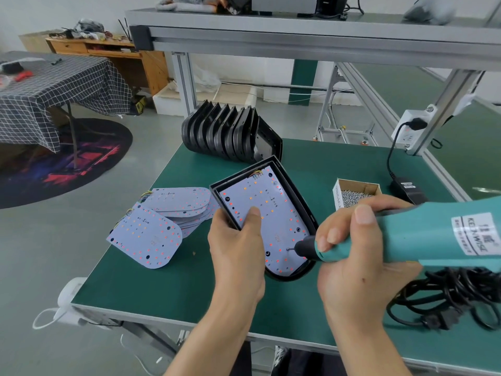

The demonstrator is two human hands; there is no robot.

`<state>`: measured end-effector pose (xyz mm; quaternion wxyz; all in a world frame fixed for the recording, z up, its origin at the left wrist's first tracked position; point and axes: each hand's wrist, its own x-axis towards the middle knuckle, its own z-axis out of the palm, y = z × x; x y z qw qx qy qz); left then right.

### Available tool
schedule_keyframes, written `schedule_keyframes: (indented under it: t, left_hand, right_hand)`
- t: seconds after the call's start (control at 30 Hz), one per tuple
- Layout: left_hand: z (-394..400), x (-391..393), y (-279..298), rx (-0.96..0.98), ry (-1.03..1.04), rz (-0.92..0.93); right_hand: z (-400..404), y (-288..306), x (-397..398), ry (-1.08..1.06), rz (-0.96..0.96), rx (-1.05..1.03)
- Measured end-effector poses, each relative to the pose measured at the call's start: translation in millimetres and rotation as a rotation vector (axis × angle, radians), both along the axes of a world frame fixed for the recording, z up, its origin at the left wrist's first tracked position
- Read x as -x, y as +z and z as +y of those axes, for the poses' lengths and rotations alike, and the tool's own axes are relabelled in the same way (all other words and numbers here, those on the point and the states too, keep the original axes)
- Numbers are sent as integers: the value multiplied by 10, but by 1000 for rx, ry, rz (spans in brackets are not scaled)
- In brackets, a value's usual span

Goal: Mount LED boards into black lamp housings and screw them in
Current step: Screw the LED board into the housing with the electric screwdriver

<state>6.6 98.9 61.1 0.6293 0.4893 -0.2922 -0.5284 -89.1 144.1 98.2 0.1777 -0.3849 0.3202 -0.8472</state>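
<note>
1. Screwing step in hand, by the look of it: LED board already seated inside the black housing, electric screwdriver brought down with its bit on a small screw near the rounded end of the board.
2. Left hand grasping the housing by its left wall, thumb pressed flat on the board, fingers curled under out of sight; housing held tilted above the tabletop, rounded end nearest.
3. Right hand clenched round the front of the screwdriver, fingers wrapped close behind the bit, which meets the board just right of the left hand.
4. Next move probably calls for keeping the bit square on the screw and the board pinned flat while driving it home; other holes on the board appear unfilled, though hard to tell.
5. Within reach: box of screws to the right, loose boards stacked to the left, row of spare housings standing behind.
</note>
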Motion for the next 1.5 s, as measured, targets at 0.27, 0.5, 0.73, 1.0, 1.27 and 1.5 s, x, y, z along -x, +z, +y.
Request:
schedule_keyframes:
  t: [0.27, 0.5, 0.73, 1.0, 1.27, 1.5]
  left_hand:
    - [-20, 0, -13, 7, 0, -3]
    - [-79, -76, -96, -46, -7, -56]
    - [-192, -297, -99, -154, -75, -64]
    - [-198, -291, -100, -186, -221, 9]
    - [-120, -324, -28, -126, -279, -2]
    - [-61, -354, 17, -79, -336, -36]
  right_hand:
    - [1, -32, 22, -18, 21, -9]
    - [45, 69, 33, -12, -17, -5]
    - [-162, 88, 591, -19, 111, -582]
    - [-345, -489, 751, 56, 895, -1235]
    - [-408, -624, 618, -153, 1275, -1416]
    - [-426, -574, 583, -188, 1533, -1478]
